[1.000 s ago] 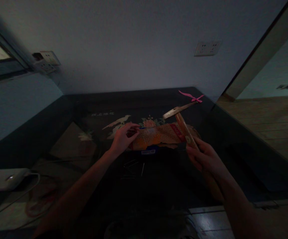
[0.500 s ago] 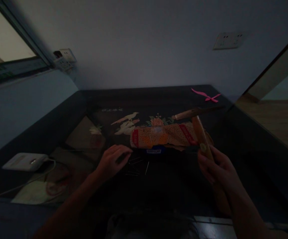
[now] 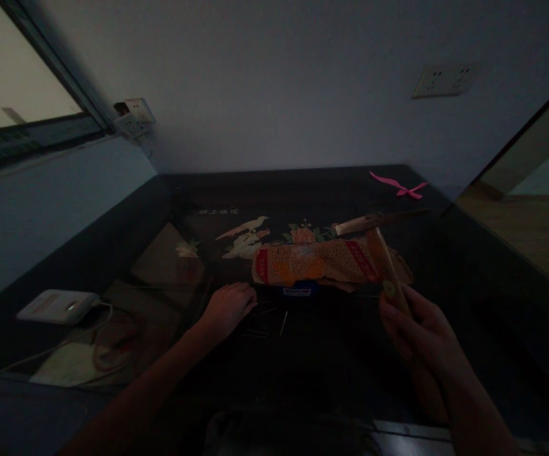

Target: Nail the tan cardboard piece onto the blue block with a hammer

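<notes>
My right hand [image 3: 421, 329] grips a hammer [image 3: 381, 250] by its wooden handle, with the metal head raised above the right part of a tan, dotted wrapper with red bands [image 3: 312, 261]. My left hand [image 3: 230, 308] rests low over the dark tabletop, fingers curled down and together; whatever they hold, if anything, is hidden. Just right of those fingers lie several thin nail-like metal pins [image 3: 283, 323], dim in the low light. A blue label or pack [image 3: 300, 290] peeks out from under the near edge of the wrapper.
A pink ribbon [image 3: 400, 188] lies at the far right of the dark table [image 3: 274, 190]. On the left sits a white device [image 3: 58, 306] with a cable. Wall sockets [image 3: 446, 80] are behind, and a pale wall closes the far side.
My left hand has turned and its fingers have curled down beside the pins. My right hand still holds the hammer up, nearly unmoved. The view has shifted slightly.
</notes>
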The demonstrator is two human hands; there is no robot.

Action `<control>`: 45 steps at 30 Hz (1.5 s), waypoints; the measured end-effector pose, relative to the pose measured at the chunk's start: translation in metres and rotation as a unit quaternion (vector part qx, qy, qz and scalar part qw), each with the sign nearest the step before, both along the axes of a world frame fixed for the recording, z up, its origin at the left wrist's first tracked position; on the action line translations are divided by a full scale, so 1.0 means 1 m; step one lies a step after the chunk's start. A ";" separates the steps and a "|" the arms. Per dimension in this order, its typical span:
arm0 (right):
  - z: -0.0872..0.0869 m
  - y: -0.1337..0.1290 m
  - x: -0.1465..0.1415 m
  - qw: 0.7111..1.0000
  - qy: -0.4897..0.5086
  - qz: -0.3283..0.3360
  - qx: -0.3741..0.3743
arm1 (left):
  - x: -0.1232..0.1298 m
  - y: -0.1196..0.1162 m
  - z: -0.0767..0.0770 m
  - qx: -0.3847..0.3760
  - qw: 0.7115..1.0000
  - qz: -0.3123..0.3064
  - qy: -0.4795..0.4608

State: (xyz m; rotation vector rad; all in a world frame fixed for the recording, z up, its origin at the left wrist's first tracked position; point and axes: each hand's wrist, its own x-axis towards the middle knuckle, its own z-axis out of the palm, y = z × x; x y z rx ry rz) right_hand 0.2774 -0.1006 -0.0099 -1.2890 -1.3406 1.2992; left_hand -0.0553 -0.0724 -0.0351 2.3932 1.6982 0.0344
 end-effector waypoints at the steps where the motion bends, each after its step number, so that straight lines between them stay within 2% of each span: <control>1: 0.000 0.000 0.001 1.000 0.001 0.005 0.002 | -0.001 0.001 0.000 0.009 1.000 -0.002 0.006; 4: -0.001 -0.001 0.002 1.000 0.002 0.006 0.002 | -0.012 0.000 -0.002 0.011 1.000 0.014 -0.007; 7: -0.002 -0.002 0.002 1.000 0.005 -0.001 -0.006 | -0.029 -0.005 0.003 0.014 0.997 0.024 -0.067; 12: -0.001 -0.002 0.000 1.000 0.009 -0.005 -0.004 | -0.044 -0.015 0.032 0.051 0.975 -0.011 -0.216; 15: -0.001 -0.003 -0.001 1.000 0.008 -0.003 -0.003 | -0.040 -0.016 0.045 0.046 0.946 -0.005 -0.322; 18: -0.001 -0.002 -0.001 1.000 0.013 0.000 -0.001 | -0.030 -0.010 0.048 0.025 0.903 0.023 -0.429; 21: -0.002 -0.002 -0.002 1.000 0.018 0.002 0.002 | -0.016 0.005 0.050 0.031 0.855 0.059 -0.515; 24: -0.004 -0.001 -0.003 1.000 0.022 0.000 0.002 | 0.003 0.028 0.056 0.083 0.822 0.083 -0.557; 28: -0.007 -0.001 -0.004 1.000 0.016 -0.009 -0.011 | 0.033 0.059 0.061 0.119 0.822 0.057 -0.554; 32: -0.006 -0.001 -0.005 0.999 0.026 -0.018 -0.019 | 0.053 0.075 0.049 0.125 0.832 0.032 -0.540; 37: -0.002 -0.001 -0.008 1.000 0.019 -0.010 -0.019 | 0.057 0.078 0.033 0.117 0.847 0.031 -0.517; 45: 0.003 -0.005 -0.012 0.999 0.016 -0.030 -0.022 | 0.057 0.078 0.026 0.122 0.866 0.022 -0.484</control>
